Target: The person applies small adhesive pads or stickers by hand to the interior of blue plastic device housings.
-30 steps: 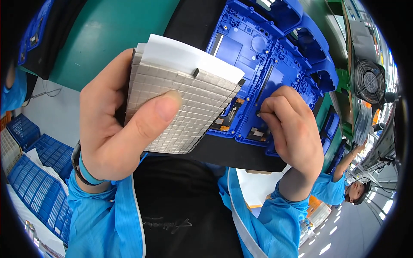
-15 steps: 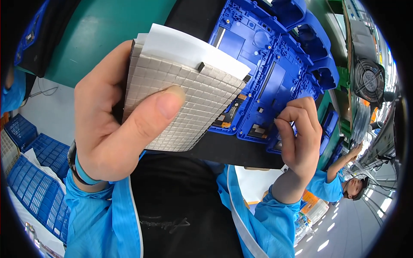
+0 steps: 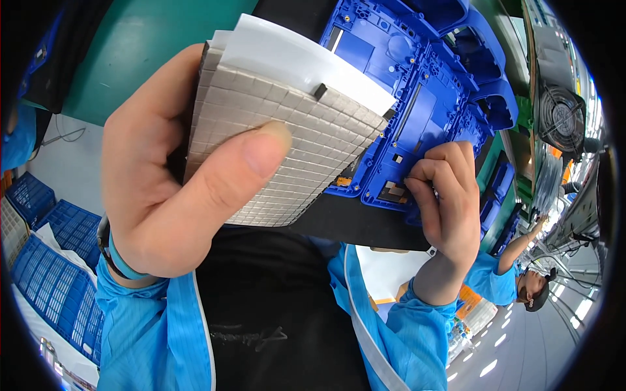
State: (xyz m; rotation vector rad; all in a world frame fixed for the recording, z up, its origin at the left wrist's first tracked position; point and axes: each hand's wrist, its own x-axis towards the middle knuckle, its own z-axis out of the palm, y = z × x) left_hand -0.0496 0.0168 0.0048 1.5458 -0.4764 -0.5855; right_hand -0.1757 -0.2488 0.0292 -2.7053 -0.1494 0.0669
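My left hand [image 3: 176, 169] grips a stack of silver-grey sheets scored into small square pads [image 3: 293, 140], thumb on top and fingers beneath. White backing paper [image 3: 306, 55] is bare along the stack's far edge, with a small black strip [image 3: 321, 91] standing beside it. Above the near part of the blue plastic housings [image 3: 411, 124], my right hand [image 3: 450, 195] is closed, thumb and forefinger together. Whatever sits between those fingertips is hidden or too small to make out. Small dark and silver parts [image 3: 393, 191] lie in the housing near the fingertips. The stack covers part of the left housing.
The housings rest on a black mat [image 3: 352, 221] over a green work surface [image 3: 143, 58]. Blue crates [image 3: 52, 287] stand at lower left. A black fan [image 3: 561, 120] is at the right, and a co-worker in blue [image 3: 495, 277] is beyond my right arm.
My left hand and the sheet stack have risen slightly, covering more of the left housing. My right hand has shifted a little left, its fingertips still together.
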